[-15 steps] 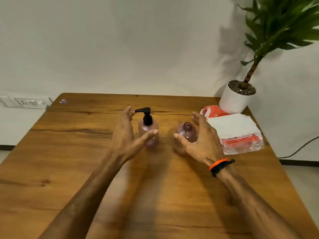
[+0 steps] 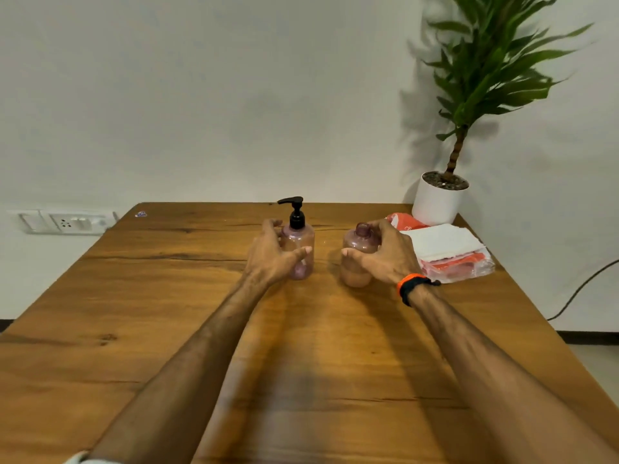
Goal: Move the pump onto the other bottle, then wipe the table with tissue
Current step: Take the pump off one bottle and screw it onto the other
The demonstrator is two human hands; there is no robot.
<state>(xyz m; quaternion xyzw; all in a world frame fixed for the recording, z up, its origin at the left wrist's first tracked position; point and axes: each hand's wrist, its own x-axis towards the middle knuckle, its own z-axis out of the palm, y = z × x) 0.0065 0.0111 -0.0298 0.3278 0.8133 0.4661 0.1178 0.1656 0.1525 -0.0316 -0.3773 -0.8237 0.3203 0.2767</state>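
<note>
Two translucent pink bottles stand side by side on the wooden table (image 2: 160,316). The left bottle (image 2: 300,241) carries a black pump (image 2: 294,212). My left hand (image 2: 269,257) curls round it, thumb across its front and fingers behind. The right bottle (image 2: 355,266) has an open neck with no pump. My right hand (image 2: 390,254) wraps it from the right, thumb on its front and fingers over its shoulder. A pack of white tissues (image 2: 442,244) in clear and orange plastic lies just right of my right hand.
A white pot (image 2: 435,204) with a tall green plant stands at the table's back right corner, behind the tissues. A wall socket (image 2: 65,223) sits to the left and a dark cable (image 2: 582,288) hangs off to the right. A small scrap (image 2: 140,214) lies at the back left corner.
Both hands have closed in from open poses beside the bottles and now wrap them. The bottles stand where they were.
</note>
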